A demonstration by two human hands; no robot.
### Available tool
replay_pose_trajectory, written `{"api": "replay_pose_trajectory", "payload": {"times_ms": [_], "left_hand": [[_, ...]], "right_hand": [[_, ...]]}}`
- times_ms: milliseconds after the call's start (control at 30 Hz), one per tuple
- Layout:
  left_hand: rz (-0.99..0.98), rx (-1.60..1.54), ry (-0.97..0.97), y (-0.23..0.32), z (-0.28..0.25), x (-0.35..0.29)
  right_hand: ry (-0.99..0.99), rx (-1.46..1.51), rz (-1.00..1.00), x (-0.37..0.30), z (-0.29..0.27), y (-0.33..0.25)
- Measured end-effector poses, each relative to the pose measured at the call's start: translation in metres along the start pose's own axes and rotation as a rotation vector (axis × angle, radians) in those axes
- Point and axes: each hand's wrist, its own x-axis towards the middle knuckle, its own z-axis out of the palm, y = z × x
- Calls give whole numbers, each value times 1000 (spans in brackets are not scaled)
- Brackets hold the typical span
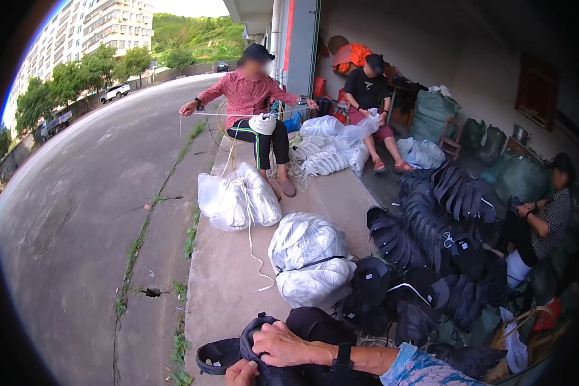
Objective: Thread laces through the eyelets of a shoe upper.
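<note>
Together, two bare hands work a black cap (249,338) in the near foreground, the right hand (283,344) with fingers grasping its edge, the left hand (241,373) pinching it just below. Beyond, on the concrete (360,212), sits a white bag (309,257) bound by a black band, its pale contents indistinct through the plastic. Farther back, smaller white bags (225,202) are tied with cord (249,222). Dark stacked caps (424,212) crowd the right, near bulging green sacks (434,116), contents hidden. Three co-workers (254,96) sit around.
</note>
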Motion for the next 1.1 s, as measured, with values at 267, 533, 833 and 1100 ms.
{"api": "replay_pose_trajectory", "payload": {"times_ms": [267,533,833,1100], "left_hand": [[33,50,8,1,3,-3],[48,85,-39,5,6,-5],[135,13,-16,-8,3,-7],[67,-479,210,7,-43,-17]], "right_hand": [[-2,-109,-88,-9,-3,-6],[-35,-381,-154,-16,-24,-22],[-35,-347,-34,-24,-42,8],[-22,-201,-54,-23,-34,5]]}}
